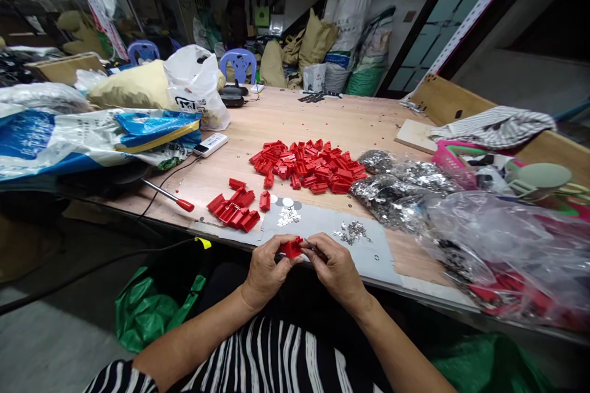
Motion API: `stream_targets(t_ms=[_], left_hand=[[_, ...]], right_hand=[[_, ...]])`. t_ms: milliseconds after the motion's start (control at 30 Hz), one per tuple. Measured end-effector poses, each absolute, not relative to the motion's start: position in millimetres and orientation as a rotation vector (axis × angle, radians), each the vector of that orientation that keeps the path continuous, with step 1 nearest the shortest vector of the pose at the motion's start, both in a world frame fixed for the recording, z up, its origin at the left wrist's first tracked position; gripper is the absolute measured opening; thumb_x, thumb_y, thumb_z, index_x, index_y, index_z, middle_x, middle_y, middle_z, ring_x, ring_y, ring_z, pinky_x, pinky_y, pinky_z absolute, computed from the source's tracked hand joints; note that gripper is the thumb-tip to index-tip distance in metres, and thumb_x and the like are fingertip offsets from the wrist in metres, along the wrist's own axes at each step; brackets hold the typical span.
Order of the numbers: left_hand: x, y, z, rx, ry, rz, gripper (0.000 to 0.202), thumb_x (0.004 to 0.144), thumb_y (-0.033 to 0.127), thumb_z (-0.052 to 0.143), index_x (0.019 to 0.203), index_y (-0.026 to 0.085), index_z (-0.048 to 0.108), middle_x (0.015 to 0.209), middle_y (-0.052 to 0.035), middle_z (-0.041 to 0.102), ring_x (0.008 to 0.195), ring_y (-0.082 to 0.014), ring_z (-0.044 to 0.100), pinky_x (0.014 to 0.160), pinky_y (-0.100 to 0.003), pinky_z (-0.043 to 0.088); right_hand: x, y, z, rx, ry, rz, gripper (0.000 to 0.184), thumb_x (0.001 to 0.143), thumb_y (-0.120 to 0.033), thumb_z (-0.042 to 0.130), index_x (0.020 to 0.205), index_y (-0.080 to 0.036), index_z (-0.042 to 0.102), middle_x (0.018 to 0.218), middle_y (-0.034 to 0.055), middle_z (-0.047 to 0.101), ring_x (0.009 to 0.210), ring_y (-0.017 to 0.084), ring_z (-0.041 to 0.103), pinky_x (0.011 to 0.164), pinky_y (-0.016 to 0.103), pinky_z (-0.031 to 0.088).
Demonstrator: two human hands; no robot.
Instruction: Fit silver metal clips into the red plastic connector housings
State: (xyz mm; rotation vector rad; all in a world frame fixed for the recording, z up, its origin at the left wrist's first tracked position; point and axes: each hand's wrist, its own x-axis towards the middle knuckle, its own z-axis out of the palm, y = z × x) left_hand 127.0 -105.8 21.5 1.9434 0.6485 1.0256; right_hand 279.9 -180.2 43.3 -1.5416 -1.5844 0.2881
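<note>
Near the table's front edge, my left hand (271, 265) is closed around a small red plastic part (292, 248). Opposite it, my right hand (334, 264) pinches a thin dark metal piece (314, 247) whose tip meets the red part; its exact kind is too small to tell. Just beyond my hands, a grey sheet (322, 226) bears small white pieces (289, 215) and a scatter of small silvery metal pieces (354, 232). A large heap of red plastic parts (308, 164) lies farther back, and a smaller group of red parts (233, 207) sits to the left.
Clear bags of metal pieces (391, 193) and a plastic bag (488, 252) crowd the right side, beside a pink basket (449, 163). On the left are a red-tipped lever (184, 204), a white device (211, 144) and blue-and-white sacks (83, 141). A green bag (147, 307) hangs below.
</note>
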Motion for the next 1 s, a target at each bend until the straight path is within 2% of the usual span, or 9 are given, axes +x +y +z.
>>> stream_targets(t_ms=[233, 433, 533, 633, 733, 833, 1000], left_hand=[[126, -108, 19, 1.945, 0.668, 1.047, 0.031, 0.080, 0.030, 0.068, 0.108, 0.020, 0.060, 0.100, -0.0056, 0.071, 0.089, -0.0177, 0.069, 0.083, -0.030, 0.055], [126, -107, 21, 1.917, 0.697, 1.083, 0.030, 0.080, 0.031, 0.068, 0.107, 0.020, 0.061, 0.098, -0.0059, 0.072, 0.087, -0.0181, 0.070, 0.079, -0.030, 0.057], [126, -106, 23, 1.944, 0.662, 1.133, 0.028, 0.079, 0.029, 0.069, 0.105, 0.020, 0.062, 0.108, -0.0083, 0.070, 0.099, -0.0209, 0.068, 0.087, -0.035, 0.055], [127, -105, 26, 1.970, 0.628, 1.176, 0.026, 0.079, 0.025, 0.069, 0.104, 0.020, 0.062, 0.115, -0.0094, 0.067, 0.109, -0.0224, 0.063, 0.095, -0.039, 0.052], [128, -106, 29, 1.976, 0.606, 1.185, 0.027, 0.079, 0.022, 0.068, 0.105, 0.021, 0.062, 0.107, -0.0067, 0.071, 0.105, -0.0208, 0.066, 0.098, -0.040, 0.050], [128, -108, 30, 1.999, 0.595, 1.200, 0.028, 0.078, 0.020, 0.069, 0.105, 0.021, 0.062, 0.103, -0.0049, 0.072, 0.100, -0.0201, 0.068, 0.101, -0.042, 0.048], [128, -108, 30, 2.049, 0.611, 1.198, 0.028, 0.078, 0.023, 0.069, 0.105, 0.021, 0.061, 0.102, -0.0055, 0.073, 0.096, -0.0205, 0.069, 0.097, -0.042, 0.052]], right_hand=[[272, -179, 40, -1.461, -1.556, 0.157, 0.012, 0.091, -0.018, 0.052, 0.090, -0.022, 0.064, 0.081, 0.0048, 0.063, 0.076, 0.018, 0.061, 0.069, 0.029, 0.049], [285, -184, 51, -1.541, -1.466, 0.615, 0.023, 0.092, -0.031, 0.050, 0.097, -0.020, 0.070, 0.087, 0.0053, 0.064, 0.077, 0.017, 0.060, 0.069, 0.028, 0.048], [294, -185, 50, -1.624, -1.310, 0.676, 0.027, 0.088, -0.036, 0.053, 0.103, -0.018, 0.068, 0.088, 0.0045, 0.066, 0.076, 0.017, 0.058, 0.069, 0.028, 0.047], [295, -183, 47, -1.638, -1.243, 0.686, 0.024, 0.085, -0.037, 0.058, 0.097, -0.018, 0.065, 0.089, 0.0035, 0.065, 0.077, 0.016, 0.056, 0.072, 0.028, 0.046], [290, -181, 44, -1.590, -1.249, 0.751, 0.017, 0.085, -0.036, 0.059, 0.087, -0.019, 0.059, 0.083, 0.0002, 0.060, 0.073, 0.014, 0.053, 0.069, 0.025, 0.043], [286, -178, 44, -1.572, -1.232, 0.797, 0.019, 0.084, -0.038, 0.060, 0.082, -0.020, 0.055, 0.077, -0.0021, 0.057, 0.069, 0.012, 0.050, 0.066, 0.023, 0.042], [284, -178, 46, -1.637, -1.250, 0.782, 0.023, 0.084, -0.041, 0.058, 0.078, -0.019, 0.055, 0.072, -0.0029, 0.055, 0.065, 0.012, 0.048, 0.063, 0.023, 0.040]])
